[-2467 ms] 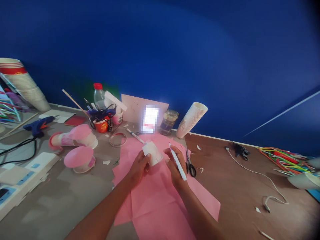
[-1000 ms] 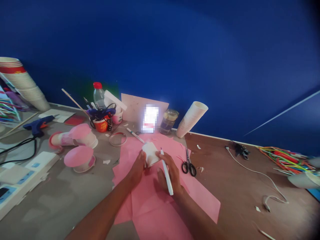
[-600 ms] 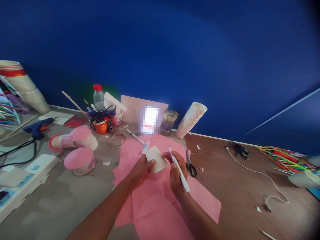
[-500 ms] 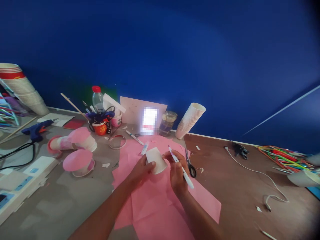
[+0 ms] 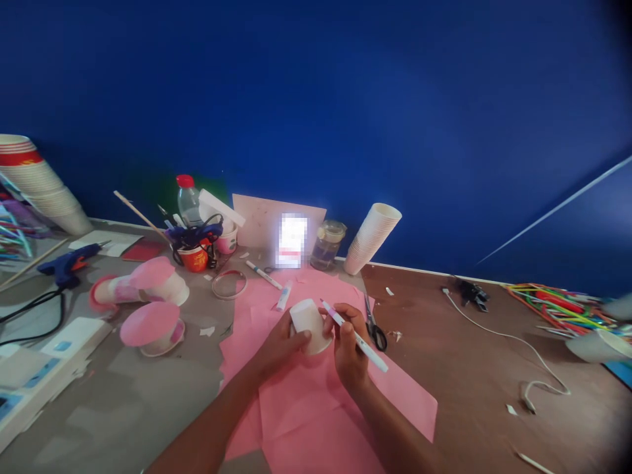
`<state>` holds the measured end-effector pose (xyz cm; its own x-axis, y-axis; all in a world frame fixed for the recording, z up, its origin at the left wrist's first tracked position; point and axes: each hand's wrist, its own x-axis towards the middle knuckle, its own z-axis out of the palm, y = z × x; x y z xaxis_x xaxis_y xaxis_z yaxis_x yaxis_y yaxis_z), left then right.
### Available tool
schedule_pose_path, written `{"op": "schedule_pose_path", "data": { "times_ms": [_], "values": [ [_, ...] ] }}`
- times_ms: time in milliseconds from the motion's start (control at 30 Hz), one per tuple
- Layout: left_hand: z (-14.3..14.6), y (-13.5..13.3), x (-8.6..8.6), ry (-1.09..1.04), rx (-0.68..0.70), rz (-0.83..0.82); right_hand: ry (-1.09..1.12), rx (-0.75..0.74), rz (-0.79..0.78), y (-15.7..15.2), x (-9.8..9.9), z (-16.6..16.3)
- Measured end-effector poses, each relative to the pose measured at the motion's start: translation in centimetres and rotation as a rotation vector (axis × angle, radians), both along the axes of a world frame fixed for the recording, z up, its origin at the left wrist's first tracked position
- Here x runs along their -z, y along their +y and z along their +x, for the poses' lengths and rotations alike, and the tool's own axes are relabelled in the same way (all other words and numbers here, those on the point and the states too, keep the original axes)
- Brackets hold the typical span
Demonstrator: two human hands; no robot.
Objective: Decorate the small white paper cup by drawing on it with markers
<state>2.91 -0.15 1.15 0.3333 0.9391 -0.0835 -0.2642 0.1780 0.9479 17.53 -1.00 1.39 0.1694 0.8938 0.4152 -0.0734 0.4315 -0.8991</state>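
Your left hand (image 5: pixel 279 347) grips the white cup (image 5: pixel 309 318), tilted bottom-up over the pink paper (image 5: pixel 301 411); your right hand (image 5: pixel 351 347), on the cup's right side, pinches the pen (image 5: pixel 369 351); the pen slants, tip up and left, just beside the cup.

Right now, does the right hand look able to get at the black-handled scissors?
Probably yes: the black-handled scissors lie close to the right hand with nothing seen on them, but the white marker it holds would likely need putting down first.
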Motion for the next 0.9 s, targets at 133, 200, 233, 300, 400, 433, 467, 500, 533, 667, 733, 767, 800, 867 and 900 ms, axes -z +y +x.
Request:
{"op": "schedule_pose_path", "data": {
  "times_ms": [133, 200, 233, 300, 400, 433, 467, 500, 533, 667, 733, 767, 800, 867, 900],
  "values": [
    [0.2, 0.3, 0.4, -0.021, 0.018, 0.067, -0.042, 0.003, 0.032, -0.4, 0.1, -0.1],
    [0.2, 0.4, 0.5, -0.014, 0.025, 0.072, -0.076, 0.013, 0.040, -0.6, -0.1, 0.0],
    [0.2, 0.4, 0.5, -0.007, 0.024, 0.069, -0.103, 0.022, 0.041, -0.7, -0.2, 0.0],
    [0.2, 0.4, 0.6, 0.007, 0.018, 0.057, -0.162, 0.042, 0.045, -0.8, -0.5, 0.1],
    [0.1, 0.4, 0.9, 0.029, 0.009, 0.041, -0.208, 0.054, 0.065, -0.7, -1.2, 0.2],
    [0.0, 0.4, 1.0, 0.032, 0.011, 0.037, -0.210, 0.058, 0.072, -0.6, -1.4, 0.2],
    [0.0, 0.4, 1.1, 0.033, 0.015, 0.034, -0.207, 0.061, 0.071, -0.5, -1.5, 0.2],
    [0.0, 0.4, 1.2, 0.034, 0.022, 0.033, -0.196, 0.066, 0.061, -0.5, -1.7, 0.1],
    [0.0, 0.4, 1.2, 0.037, 0.028, 0.033, -0.177, 0.071, 0.046, -0.4, -1.7, 0.1],
    [0.1, 0.3, 1.3, 0.078, 0.023, 0.023, -0.066, 0.091, 0.027, -0.2, -1.5, -0.1],
    [0.1, 0.2, 1.1, 0.075, 0.040, 0.014, -0.014, 0.099, 0.039, -0.1, -1.1, -0.2],
    [0.2, 0.1, 1.0, 0.066, 0.057, 0.014, 0.007, 0.096, 0.038, 0.0, -1.0, -0.2],
    [0.2, 0.1, 0.9, 0.057, 0.074, 0.018, 0.023, 0.093, 0.037, 0.0, -0.9, -0.2],
    [0.3, 0.1, 0.8, 0.049, 0.104, 0.029, 0.032, 0.078, 0.040, 0.1, -0.8, -0.2],
    [0.3, 0.1, 0.7, 0.057, 0.112, 0.035, 0.029, 0.077, 0.048, 0.1, -0.9, -0.2]
  ]
}}
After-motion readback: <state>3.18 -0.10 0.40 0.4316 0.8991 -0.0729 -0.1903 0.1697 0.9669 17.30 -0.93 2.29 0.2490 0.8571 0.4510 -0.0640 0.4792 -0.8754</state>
